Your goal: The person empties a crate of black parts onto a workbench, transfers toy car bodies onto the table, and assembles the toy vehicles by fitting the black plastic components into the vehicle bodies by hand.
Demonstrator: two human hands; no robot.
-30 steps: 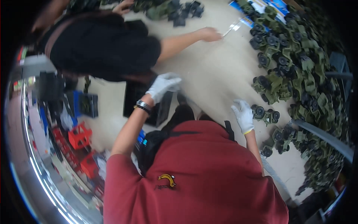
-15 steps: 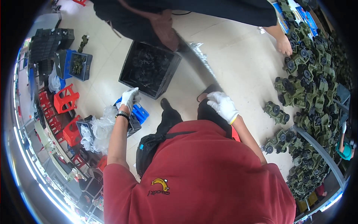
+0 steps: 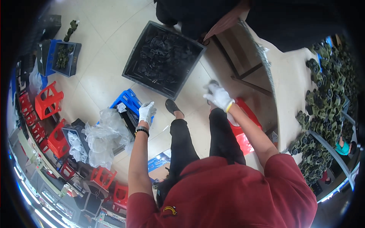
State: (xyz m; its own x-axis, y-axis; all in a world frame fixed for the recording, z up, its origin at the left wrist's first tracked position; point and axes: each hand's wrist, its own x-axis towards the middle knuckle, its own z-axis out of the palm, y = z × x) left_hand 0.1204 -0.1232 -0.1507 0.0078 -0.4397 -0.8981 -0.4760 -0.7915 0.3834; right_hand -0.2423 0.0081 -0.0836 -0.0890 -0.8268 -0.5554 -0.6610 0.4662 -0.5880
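Observation:
My left hand, in a white glove with a dark beaded bracelet at the wrist, hangs beside a blue plastic crate. Its fingers are loosely apart and nothing shows in them. My right hand, also white-gloved, is over my right foot; its fingers look spread but slightly blurred, with no object visible in them. Ahead on the floor stands a large black crate holding many dark plastic parts. Neither hand touches it.
A table carrying piled green toy vehicles stands at right, a red stool by its edge. Another person in dark clothing is ahead. Clear plastic bags, red stools and a small bin are left.
My view has swung right and I have turned away from the table edge. The red stool beside my right leg now shows more fully. Both hands stay low with nothing visible taken up.

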